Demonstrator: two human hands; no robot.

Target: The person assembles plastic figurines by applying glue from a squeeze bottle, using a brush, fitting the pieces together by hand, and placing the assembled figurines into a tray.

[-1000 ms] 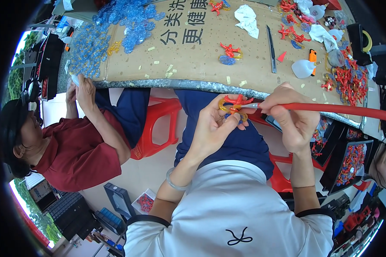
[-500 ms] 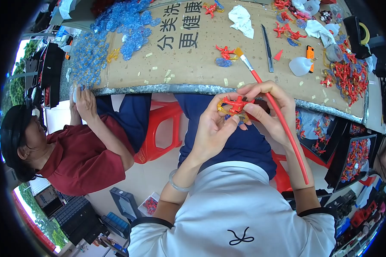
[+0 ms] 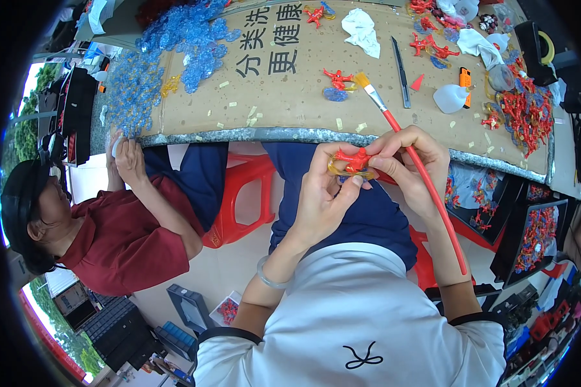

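Between my two hands, above my lap at the table's front edge, is a small red plastic figure (image 3: 353, 158) with a yellow, see-through ring-like part around its lower side. My left hand (image 3: 326, 197) grips it from the left, thumb underneath. The fingertips of my right hand (image 3: 412, 164) pinch its right side. A paintbrush (image 3: 421, 169) with a red handle also rests in my right hand, its pale bristles pointing up over the table and its handle lying along my forearm. Just beyond the bristles another red figure (image 3: 337, 79) lies on a blue clear piece.
Cardboard (image 3: 290, 103) covers the table. Blue clear pieces (image 3: 187, 48) are heaped at left, red figures (image 3: 526, 116) at right. A utility knife (image 3: 401, 72), white tissue (image 3: 361, 32) and a squeeze bottle (image 3: 450, 99) lie beyond my hands. A co-worker in a dark red shirt (image 3: 129, 238) sits at left.
The red figure has been turned and tilted slightly between my fingers. My right hand's fingers have shifted a little, and the paintbrush with them.
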